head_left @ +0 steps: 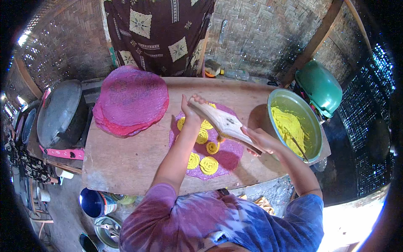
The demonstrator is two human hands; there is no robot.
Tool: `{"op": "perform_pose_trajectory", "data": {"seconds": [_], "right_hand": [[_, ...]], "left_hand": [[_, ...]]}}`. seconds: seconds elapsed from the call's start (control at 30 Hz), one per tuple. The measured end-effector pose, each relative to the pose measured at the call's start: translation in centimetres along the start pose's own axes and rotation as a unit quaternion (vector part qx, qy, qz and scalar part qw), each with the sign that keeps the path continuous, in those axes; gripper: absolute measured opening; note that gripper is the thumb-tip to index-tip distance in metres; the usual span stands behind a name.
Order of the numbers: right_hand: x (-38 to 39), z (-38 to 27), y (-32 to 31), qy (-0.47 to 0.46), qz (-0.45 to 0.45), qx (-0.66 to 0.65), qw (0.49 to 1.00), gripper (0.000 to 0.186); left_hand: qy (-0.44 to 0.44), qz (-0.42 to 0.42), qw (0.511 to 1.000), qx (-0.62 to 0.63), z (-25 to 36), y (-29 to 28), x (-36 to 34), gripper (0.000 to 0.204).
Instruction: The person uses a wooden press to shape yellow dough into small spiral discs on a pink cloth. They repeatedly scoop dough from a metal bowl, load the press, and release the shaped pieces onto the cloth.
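My left hand (194, 108) is closed round the far left end of a long pale wooden press (226, 122). Around its near right end my right hand (259, 142) is closed too. Tilted, the press hangs over a round purple mesh mat (228, 161), and hides part of it. On the mat lie several flat spiral coils of yellow dough (209, 165). A smaller yellow coil (213, 148) sits right under the middle of the press. My left forearm covers part of the mat's left side.
A stack of round pink-purple mats (132, 98) lies at the table's (126, 161) far left. At the right stands a green basin (317, 122) holding yellow dough (287, 122) and a stick. Beyond are a green tub (321, 86) and, far left, a lidded dark pot (61, 111).
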State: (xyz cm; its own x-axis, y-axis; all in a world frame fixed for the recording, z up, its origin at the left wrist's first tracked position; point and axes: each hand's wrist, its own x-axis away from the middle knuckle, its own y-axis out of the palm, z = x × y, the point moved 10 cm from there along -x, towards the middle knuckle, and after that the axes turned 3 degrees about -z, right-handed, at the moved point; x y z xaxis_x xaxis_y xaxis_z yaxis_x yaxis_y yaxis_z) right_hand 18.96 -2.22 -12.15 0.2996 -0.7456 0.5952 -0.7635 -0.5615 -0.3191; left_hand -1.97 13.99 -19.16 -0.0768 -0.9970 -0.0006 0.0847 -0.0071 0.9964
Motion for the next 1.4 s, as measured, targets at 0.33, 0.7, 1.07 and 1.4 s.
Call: {"op": "perform_pose_trajectory", "data": {"seconds": [0.33, 0.7, 1.07, 1.4], "right_hand": [[0.5, 1.9, 0.0, 0.009, 0.038, -0.043, 0.998, 0.068], [-8.1, 9.3, 1.4, -0.097, -0.141, -0.438, 0.883, 0.068], [-12.7, 4.5, 2.5, -0.122, 0.024, 0.078, 0.989, 0.034], [-14.9, -1.4, 4.1, -0.504, 0.059, 0.072, 0.859, 0.059]], "left_hand": [[-0.024, 0.030, 0.999, 0.002, -1.6, -0.7, 0.7, 0.047], [-0.050, -0.171, 0.961, 0.210, -4.2, -0.3, -2.1, 0.029], [0.014, -0.217, 0.944, 0.248, 2.0, 2.0, -3.2, 0.037], [-0.083, -0.376, 0.893, 0.232, 3.1, 8.1, -0.2, 0.043]]}}
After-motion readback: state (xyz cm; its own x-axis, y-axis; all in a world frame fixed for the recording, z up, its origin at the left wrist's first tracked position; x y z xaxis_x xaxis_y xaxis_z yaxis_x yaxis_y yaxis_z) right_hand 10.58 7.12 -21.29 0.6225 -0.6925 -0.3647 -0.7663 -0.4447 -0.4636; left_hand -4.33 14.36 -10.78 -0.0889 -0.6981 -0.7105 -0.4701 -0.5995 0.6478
